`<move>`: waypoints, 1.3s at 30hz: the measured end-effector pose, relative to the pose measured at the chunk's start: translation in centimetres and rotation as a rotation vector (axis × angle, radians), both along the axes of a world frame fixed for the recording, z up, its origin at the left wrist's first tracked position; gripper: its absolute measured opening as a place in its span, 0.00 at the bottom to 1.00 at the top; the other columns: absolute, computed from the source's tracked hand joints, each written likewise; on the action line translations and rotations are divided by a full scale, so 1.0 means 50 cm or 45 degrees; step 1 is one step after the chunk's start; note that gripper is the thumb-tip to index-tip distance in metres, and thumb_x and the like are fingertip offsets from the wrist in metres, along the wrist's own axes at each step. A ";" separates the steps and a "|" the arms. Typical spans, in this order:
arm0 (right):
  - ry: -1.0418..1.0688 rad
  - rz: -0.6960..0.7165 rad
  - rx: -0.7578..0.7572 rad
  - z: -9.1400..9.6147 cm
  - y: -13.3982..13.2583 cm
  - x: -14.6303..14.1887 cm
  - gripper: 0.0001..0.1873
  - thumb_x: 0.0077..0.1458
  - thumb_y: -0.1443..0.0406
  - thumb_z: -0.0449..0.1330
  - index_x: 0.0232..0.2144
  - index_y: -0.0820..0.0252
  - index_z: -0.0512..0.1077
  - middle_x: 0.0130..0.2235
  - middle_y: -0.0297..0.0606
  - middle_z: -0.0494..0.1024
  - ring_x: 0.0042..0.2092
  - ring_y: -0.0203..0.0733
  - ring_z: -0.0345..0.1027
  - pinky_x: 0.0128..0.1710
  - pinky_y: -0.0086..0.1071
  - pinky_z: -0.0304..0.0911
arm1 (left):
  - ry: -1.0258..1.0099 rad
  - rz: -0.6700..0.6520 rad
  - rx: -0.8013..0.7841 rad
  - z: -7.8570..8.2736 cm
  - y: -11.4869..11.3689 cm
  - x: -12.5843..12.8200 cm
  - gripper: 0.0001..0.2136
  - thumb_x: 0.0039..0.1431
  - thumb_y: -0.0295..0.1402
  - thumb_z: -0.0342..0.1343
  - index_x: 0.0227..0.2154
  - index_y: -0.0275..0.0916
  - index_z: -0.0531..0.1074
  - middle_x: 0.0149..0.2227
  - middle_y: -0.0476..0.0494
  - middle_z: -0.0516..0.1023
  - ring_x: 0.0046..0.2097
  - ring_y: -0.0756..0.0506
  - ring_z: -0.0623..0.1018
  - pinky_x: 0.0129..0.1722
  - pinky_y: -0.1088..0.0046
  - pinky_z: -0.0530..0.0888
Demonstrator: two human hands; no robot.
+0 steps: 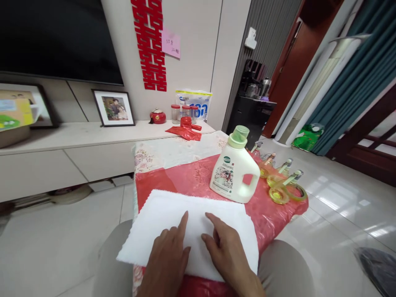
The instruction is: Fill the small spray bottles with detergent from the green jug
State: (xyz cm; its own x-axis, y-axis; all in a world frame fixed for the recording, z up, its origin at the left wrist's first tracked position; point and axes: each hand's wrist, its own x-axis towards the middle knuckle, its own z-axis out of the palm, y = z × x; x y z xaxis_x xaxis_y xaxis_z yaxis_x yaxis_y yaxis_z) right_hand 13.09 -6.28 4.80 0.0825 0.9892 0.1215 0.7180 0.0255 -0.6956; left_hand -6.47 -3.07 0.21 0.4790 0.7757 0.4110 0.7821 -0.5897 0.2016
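Lying flat on the red table cover (192, 175), the white towel (196, 247) is directly beneath both hands, its long side running left to right. The left hand (168, 251) and right hand (227, 247) have index fingers extended, thumbs apart, gripping nothing (light touching I cannot tell). The bottle (238, 181) stands farther, nearer the right hand.

Bright, even light nearly washes out the white cloth (195, 231), with faint shadows by the fingers (183, 225). Glare streaks the floor (349, 198) off the bench's (269, 218) right edge; farther out, a stretched dark object (375, 268) seems too blurred to name.
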 end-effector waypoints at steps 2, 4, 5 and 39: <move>-0.017 -0.004 0.036 -0.002 -0.011 -0.002 0.34 0.59 0.67 0.53 0.67 0.61 0.58 0.27 0.32 0.74 0.28 0.41 0.69 0.32 0.34 0.64 | -0.024 0.064 -0.069 0.016 -0.006 0.015 0.40 0.63 0.24 0.49 0.72 0.40 0.33 0.36 0.47 0.78 0.35 0.44 0.76 0.38 0.68 0.73; -0.047 -0.010 0.106 -0.009 -0.021 -0.007 0.39 0.59 0.69 0.51 0.71 0.60 0.46 0.26 0.29 0.73 0.26 0.40 0.69 0.28 0.32 0.63 | -0.056 0.133 -0.123 0.027 -0.011 0.029 0.43 0.60 0.20 0.47 0.71 0.41 0.28 0.30 0.51 0.75 0.31 0.45 0.74 0.35 0.69 0.72; -0.071 -0.024 0.149 -0.013 -0.025 -0.010 0.41 0.59 0.70 0.50 0.72 0.59 0.41 0.26 0.28 0.73 0.25 0.40 0.69 0.27 0.31 0.62 | -0.069 0.162 -0.136 0.030 -0.014 0.035 0.44 0.59 0.18 0.46 0.71 0.42 0.26 0.29 0.52 0.73 0.30 0.45 0.73 0.34 0.70 0.71; -0.657 -0.187 0.549 -0.023 0.002 -0.027 0.44 0.60 0.74 0.45 0.72 0.64 0.28 0.26 0.34 0.78 0.19 0.44 0.71 0.17 0.31 0.62 | 0.088 0.243 0.132 0.014 -0.007 0.055 0.42 0.59 0.14 0.44 0.71 0.33 0.28 0.28 0.54 0.70 0.29 0.49 0.71 0.34 0.71 0.69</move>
